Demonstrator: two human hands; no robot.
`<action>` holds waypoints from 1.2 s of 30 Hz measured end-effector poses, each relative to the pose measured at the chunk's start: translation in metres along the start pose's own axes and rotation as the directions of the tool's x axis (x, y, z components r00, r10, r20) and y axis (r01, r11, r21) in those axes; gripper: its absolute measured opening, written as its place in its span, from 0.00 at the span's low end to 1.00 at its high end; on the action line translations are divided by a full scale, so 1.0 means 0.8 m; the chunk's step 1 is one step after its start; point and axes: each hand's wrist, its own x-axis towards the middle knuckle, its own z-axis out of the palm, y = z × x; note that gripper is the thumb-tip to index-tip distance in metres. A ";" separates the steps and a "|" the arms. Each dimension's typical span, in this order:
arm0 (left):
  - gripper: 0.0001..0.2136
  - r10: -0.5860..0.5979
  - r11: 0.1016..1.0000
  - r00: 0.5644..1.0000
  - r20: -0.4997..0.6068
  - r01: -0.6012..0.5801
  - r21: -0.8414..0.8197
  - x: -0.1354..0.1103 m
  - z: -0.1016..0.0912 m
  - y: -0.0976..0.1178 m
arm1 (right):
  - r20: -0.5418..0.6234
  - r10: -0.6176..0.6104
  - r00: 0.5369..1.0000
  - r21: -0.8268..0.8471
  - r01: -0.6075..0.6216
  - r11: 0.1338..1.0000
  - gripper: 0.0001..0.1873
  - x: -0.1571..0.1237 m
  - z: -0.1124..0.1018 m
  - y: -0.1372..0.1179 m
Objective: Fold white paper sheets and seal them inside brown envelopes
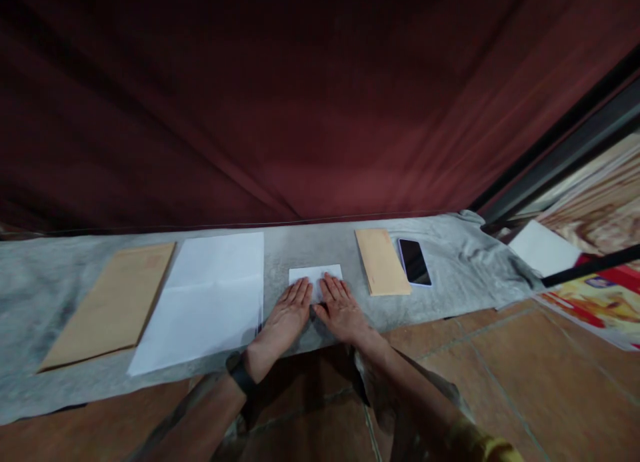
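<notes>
A small piece of white paper (314, 271), perhaps folded, lies on the grey cloth in front of me. My left hand (291, 305) rests flat on its left part, fingers stretched out. On the right part lies my right hand (339, 307), also flat, its thumb pointing toward the left hand. Both palms cover the near side of the paper. Just left of my hands is a larger stack of white sheets (210, 295). To the right sits a small brown envelope (383, 262).
A grey cloth (460, 269) covers the long low surface. At the far left lies a large brown envelope (115, 292); a phone (415, 262) is beside the small envelope. Dark red fabric (310, 115) hangs behind. A dark frame and printed packaging (600, 302) stand at right.
</notes>
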 end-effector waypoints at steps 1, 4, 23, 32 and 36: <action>0.28 0.001 1.000 1.000 -0.002 -0.002 -0.006 0.000 0.000 0.000 | 0.004 -0.008 1.000 0.004 0.008 1.000 0.35 -0.001 0.003 -0.002; 0.28 -0.034 0.999 0.999 0.008 0.034 -0.026 0.000 0.001 0.002 | -0.012 -0.027 1.000 -0.002 0.027 1.000 0.35 -0.003 0.008 -0.002; 0.31 0.071 0.997 0.997 -0.038 -0.071 0.003 -0.002 0.005 0.019 | 0.023 -0.132 0.991 -0.014 0.132 0.991 0.31 -0.004 -0.006 0.018; 0.28 0.004 0.998 1.000 -0.008 -0.003 0.056 -0.003 0.003 0.037 | 0.032 -0.107 0.994 -0.031 0.108 0.994 0.32 -0.006 0.002 0.022; 0.29 -0.049 0.999 0.999 -0.008 0.050 0.020 -0.006 0.007 0.038 | 0.030 -0.053 0.998 -0.045 0.055 0.998 0.34 -0.008 0.001 0.027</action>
